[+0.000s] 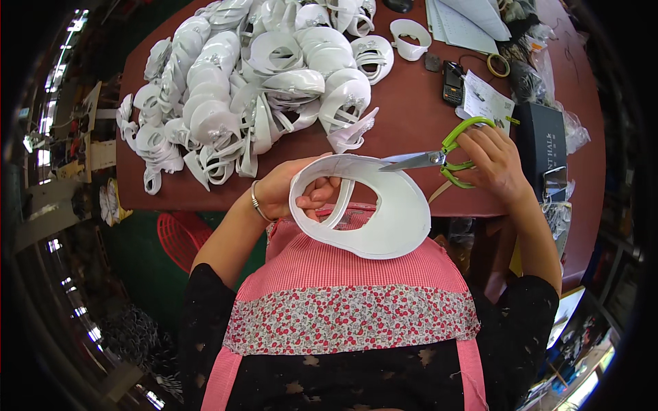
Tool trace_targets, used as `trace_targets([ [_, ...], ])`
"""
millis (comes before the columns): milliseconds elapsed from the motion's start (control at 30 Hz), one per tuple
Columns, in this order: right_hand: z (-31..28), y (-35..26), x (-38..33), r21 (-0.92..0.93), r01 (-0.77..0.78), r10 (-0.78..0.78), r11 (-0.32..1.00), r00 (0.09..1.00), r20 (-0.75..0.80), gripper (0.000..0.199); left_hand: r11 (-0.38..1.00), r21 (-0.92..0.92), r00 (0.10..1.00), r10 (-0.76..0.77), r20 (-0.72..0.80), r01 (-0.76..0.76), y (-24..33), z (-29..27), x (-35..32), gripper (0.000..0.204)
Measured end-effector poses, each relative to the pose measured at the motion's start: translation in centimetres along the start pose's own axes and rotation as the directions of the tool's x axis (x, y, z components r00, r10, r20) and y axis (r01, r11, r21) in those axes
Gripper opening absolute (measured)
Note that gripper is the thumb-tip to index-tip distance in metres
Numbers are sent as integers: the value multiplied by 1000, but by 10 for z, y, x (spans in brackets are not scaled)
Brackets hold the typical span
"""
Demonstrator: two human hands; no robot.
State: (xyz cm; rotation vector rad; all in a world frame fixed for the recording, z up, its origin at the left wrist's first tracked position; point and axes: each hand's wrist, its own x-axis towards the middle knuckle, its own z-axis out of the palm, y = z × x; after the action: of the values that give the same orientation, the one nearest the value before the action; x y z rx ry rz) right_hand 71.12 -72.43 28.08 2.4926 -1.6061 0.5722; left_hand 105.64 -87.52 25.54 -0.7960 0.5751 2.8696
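Two hands worked: left hand [291,194] gripped white visor piece [384,219] above the lap, edge turned toward blades; right hand [495,159] closed through green scissors [439,157], tips at its rim for trimming.

Left forearm enters from lower left, bare below a dark sleeve, angled up and to the right; thin bangle at the wrist. Left hand [291,192] curled, fingers [317,198] bent inward toward the palm, thumb on top; grip closed. Right forearm rises from lower right, bent at the elbow, wrist roughly straight. Right hand [495,163] held higher and well apart from the left, fingers flexed, thumb uppermost; grip closed.
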Motion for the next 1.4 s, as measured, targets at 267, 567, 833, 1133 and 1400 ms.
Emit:
trace_targets([
  [267,16,-6,0,-67,73,-78,995,994,-81,51,998,-46,999,36,-9,-37,-17,-5,-2,53],
  [567,161,11,-145,81,-845,837,528,534,121,39,919,-388,948,183,262,-70,-36,-27,21,55],
  [833,163,-21,-114,332,-774,838,539,535,-111,24,893,-245,907,410,97,-377,-29,-3,32,61],
  [1133,58,-115,60,868,-237,607,-436,635,478,25,-62,981,544,825,155,-186,-38,50,27,25],
  [1400,79,-122,54,923,-344,649,-173,665,369,23,-460,888,268,852,450,-28,-58,33,30,23],
])
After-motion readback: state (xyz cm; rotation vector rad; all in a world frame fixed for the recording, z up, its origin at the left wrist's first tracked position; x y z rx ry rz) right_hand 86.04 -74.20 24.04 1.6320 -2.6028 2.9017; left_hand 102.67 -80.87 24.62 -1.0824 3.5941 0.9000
